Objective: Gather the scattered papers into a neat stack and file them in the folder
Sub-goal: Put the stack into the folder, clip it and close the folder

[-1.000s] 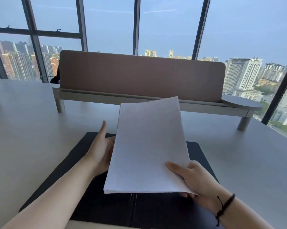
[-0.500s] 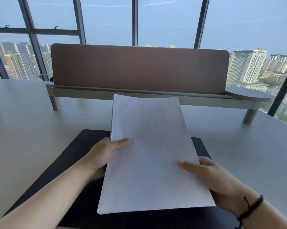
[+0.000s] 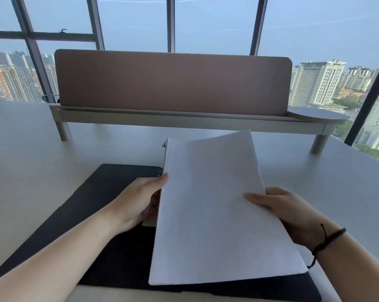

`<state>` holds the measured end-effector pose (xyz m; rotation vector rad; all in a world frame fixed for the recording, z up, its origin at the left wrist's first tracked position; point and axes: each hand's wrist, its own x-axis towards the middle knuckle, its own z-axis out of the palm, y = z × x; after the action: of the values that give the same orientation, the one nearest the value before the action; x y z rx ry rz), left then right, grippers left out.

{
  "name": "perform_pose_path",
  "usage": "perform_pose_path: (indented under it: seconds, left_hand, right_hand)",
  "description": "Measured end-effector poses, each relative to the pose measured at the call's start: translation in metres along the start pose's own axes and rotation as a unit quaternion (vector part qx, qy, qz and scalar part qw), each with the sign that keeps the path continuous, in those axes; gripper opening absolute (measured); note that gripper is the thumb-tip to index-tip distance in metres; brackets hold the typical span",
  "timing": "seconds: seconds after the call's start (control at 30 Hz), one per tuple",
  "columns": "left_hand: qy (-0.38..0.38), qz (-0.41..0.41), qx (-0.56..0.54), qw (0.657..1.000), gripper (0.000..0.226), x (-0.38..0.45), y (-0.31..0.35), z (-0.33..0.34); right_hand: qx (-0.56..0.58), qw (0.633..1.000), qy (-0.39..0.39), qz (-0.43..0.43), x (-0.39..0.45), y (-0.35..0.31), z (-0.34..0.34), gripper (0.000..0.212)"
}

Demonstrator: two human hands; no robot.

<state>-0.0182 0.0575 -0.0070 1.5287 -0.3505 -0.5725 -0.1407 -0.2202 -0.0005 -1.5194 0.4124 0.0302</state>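
A stack of white papers [image 3: 214,210] is held over the right half of an open black folder [image 3: 110,192] that lies flat on the grey table. My left hand [image 3: 138,201] grips the stack's left edge, thumb on top. At the right edge my right hand [image 3: 286,212] holds it, thumb on the top sheet and fingers underneath. The far right corner of the top sheet curls upward. A small metal clip part [image 3: 164,144] shows just past the stack's far left corner. The folder's right half is mostly hidden under the paper.
A brown privacy panel [image 3: 173,79] on a raised grey shelf [image 3: 184,120] with round legs stands across the table behind the folder. Tall windows with dark frames lie beyond it. Grey tabletop [image 3: 31,160] spreads to the left and right.
The stack has shifted to the right and lower, over the folder's right half. My left thumb slid to the stack's left edge, and the top sheet's far corner lifted.
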Motion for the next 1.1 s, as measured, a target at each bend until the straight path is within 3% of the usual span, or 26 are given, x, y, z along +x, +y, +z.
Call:
perform_pose_path:
  seconds: [0.07, 0.17, 0.3, 0.53, 0.63, 0.83, 0.97, 1.1]
  left_hand:
    - [0.047, 0.025, 0.023, 0.998, 0.039, 0.004, -0.003, -0.004]
    - [0.118, 0.064, 0.188, 0.973, 0.017, 0.008, -0.01, -0.011]
    - [0.128, 0.048, 0.361, 0.922, 0.007, 0.011, -0.013, -0.01]
    - [0.154, 0.034, 0.481, 0.862, 0.041, 0.012, -0.012, 0.012]
    - [0.167, 0.03, 0.55, 0.818, 0.051, 0.011, -0.013, 0.017]
    - [0.117, 0.021, 0.56, 0.82, 0.049, 0.013, -0.006, 0.023]
    - [0.082, -0.029, 0.504, 0.86, 0.037, 0.012, 0.005, 0.018]
    - [0.04, -0.019, 0.476, 0.878, 0.028, 0.012, 0.008, 0.005]
  right_hand:
    - [-0.013, 1.0, 0.022, 0.007, -0.002, -0.004, -0.014, 0.028]
    - [-0.034, 0.999, 0.033, 0.019, -0.004, -0.005, -0.026, 0.026]
    - [-0.049, 0.998, 0.036, 0.021, 0.001, -0.003, -0.026, 0.026]
    - [0.005, 1.0, 0.017, 0.019, -0.006, -0.006, -0.026, 0.021]
    - [0.006, 1.0, 0.012, 0.021, -0.005, -0.006, -0.024, 0.021]
    - [-0.004, 1.0, 0.001, 0.018, -0.007, -0.007, -0.019, 0.021]
    - [-0.009, 1.0, 0.006, 0.022, -0.007, -0.008, -0.019, 0.021]
    - [-0.004, 1.0, 0.014, 0.028, -0.008, -0.009, -0.021, 0.02]
